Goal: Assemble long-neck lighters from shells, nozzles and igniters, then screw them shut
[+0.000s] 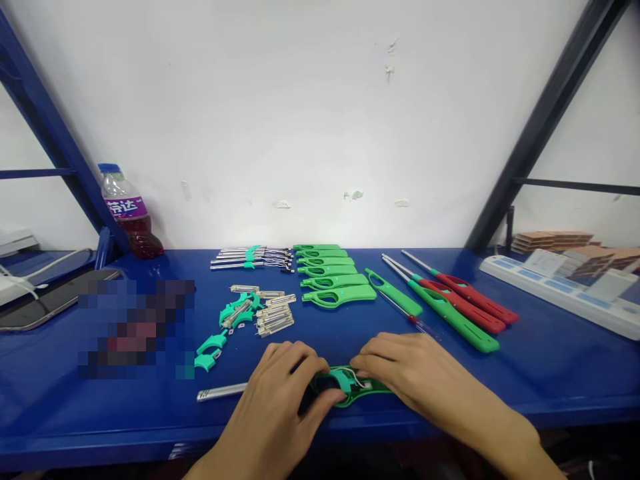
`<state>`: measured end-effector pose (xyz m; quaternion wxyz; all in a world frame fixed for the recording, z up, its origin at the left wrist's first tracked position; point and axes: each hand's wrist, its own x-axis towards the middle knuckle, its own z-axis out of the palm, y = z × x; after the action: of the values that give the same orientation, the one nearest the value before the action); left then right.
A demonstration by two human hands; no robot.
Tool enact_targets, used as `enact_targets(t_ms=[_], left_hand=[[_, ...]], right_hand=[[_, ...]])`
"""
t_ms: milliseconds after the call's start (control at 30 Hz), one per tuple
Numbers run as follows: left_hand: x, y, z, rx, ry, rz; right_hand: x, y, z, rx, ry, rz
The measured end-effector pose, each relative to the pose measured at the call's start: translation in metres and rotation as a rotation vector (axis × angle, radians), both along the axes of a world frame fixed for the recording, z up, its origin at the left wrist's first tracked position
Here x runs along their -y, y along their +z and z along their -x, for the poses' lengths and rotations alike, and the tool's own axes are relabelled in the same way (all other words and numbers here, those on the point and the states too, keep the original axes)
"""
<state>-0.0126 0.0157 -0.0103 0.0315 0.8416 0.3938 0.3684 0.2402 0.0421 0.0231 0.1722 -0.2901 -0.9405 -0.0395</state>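
A green lighter shell [350, 390] with a teal trigger and thin wires inside lies at the near edge of the blue table [500, 373]. Its metal tube [220, 392] sticks out to the left. My left hand [280, 400] curls over the shell's left end, thumb and fingers closed round it. My right hand [405, 373] presses its fingertips on the shell's right part, fingers bent and together.
Behind lie a row of green handle halves [330, 273], metal tubes with wires [250, 259], small metal parts [273, 317], teal triggers [225, 327], finished green and red lighters [450, 303], a drink bottle [127, 213], a white tray [565, 290], a blurred patch at left.
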Motion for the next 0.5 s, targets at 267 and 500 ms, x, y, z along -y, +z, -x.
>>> enact_targets(t_ms=[267, 500], left_hand=[[0.0, -0.0008, 0.0002, -0.005, 0.001, 0.005], [0.0001, 0.0003, 0.0, -0.008, -0.003, 0.016]], right_hand=[[-0.0016, -0.0025, 0.005, 0.128, -0.022, -0.179], [0.0011, -0.001, 0.0036, 0.14, -0.017, -0.27]])
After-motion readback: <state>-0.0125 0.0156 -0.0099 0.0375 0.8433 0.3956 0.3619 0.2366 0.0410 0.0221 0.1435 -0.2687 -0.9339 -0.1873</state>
